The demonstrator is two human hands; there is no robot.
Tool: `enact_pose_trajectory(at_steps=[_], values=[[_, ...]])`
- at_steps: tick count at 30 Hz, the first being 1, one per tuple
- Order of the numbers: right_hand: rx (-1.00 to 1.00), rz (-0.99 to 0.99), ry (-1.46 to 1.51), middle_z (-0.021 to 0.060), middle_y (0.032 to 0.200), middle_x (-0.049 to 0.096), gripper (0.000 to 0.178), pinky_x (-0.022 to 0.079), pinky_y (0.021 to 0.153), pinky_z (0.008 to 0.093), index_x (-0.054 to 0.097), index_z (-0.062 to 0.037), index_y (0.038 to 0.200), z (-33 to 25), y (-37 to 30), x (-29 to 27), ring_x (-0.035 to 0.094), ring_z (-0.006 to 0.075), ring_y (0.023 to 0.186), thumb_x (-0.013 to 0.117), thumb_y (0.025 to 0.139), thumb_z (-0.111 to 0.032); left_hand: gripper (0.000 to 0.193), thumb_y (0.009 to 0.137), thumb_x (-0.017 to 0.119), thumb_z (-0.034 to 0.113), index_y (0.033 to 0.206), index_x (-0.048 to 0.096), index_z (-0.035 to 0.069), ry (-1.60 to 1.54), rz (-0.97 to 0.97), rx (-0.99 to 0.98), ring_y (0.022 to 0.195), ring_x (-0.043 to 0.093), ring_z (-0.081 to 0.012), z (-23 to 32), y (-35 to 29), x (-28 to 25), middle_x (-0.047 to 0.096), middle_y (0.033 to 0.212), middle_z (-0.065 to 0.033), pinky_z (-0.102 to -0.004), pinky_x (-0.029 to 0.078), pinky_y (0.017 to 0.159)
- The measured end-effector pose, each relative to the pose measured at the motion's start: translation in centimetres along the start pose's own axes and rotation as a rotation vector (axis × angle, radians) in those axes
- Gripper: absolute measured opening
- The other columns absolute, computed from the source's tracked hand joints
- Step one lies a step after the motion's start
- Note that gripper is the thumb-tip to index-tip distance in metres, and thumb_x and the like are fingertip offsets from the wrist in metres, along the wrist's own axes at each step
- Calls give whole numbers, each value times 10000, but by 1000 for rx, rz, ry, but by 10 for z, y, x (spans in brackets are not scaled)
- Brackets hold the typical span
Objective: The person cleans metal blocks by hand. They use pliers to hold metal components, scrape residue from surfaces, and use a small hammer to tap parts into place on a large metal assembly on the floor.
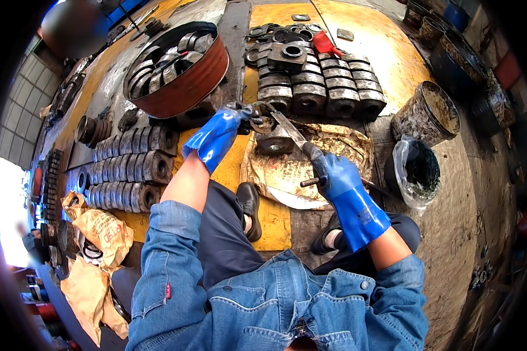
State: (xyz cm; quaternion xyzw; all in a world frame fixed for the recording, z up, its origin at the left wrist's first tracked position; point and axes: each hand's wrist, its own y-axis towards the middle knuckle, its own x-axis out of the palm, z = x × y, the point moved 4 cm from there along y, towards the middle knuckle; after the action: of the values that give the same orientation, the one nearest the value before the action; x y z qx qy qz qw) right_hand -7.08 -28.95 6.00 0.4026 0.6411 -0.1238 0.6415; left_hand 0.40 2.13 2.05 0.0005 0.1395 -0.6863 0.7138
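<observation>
My left hand, in a blue rubber glove, is closed on a dark metal ring. My right hand, gloved the same way, grips the handle of a flat-bladed scraper. Its blade points up and left, the tip at the ring. Below the ring, a metal block with a round hole sits on a grease-stained sack. A thin dark rod shows on both sides of my right hand; whether I hold it is hidden.
Rows of metal blocks stand ahead, a red scoop-like piece on top. A rusty drum tub holds metal parts. More blocks lie left, beside torn paper bags. At right are a crusted bucket and a plastic-lined bucket.
</observation>
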Motion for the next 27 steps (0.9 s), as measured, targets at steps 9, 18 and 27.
enact_pose_trajectory(at_steps=[9, 18, 27], values=[[-139, -122, 17, 130, 891, 612, 562, 484, 587, 463, 529, -132, 1233, 17, -7, -8, 597, 329, 702, 644, 686, -82, 107, 849, 644, 123, 888, 649, 23, 89, -154, -115, 649, 512, -80, -13, -13, -21, 616, 752, -4, -242, 442, 602], [-317, -52, 36, 109, 942, 655, 622, 498, 491, 401, 454, -172, 1356, 3, -7, -22, 620, 284, 609, 585, 760, -56, 94, 845, 648, 110, 882, 652, 23, 149, -245, -165, 651, 518, -82, -24, -19, -31, 621, 751, -7, -245, 448, 604], [-378, -98, 65, 156, 1086, 641, 663, 517, 535, 398, 440, -166, 1354, -4, -4, -28, 651, 292, 662, 628, 730, -45, 81, 842, 653, 97, 876, 655, 24, 183, -278, -176, 652, 524, -84, -29, -22, -32, 626, 749, -11, -247, 454, 607]])
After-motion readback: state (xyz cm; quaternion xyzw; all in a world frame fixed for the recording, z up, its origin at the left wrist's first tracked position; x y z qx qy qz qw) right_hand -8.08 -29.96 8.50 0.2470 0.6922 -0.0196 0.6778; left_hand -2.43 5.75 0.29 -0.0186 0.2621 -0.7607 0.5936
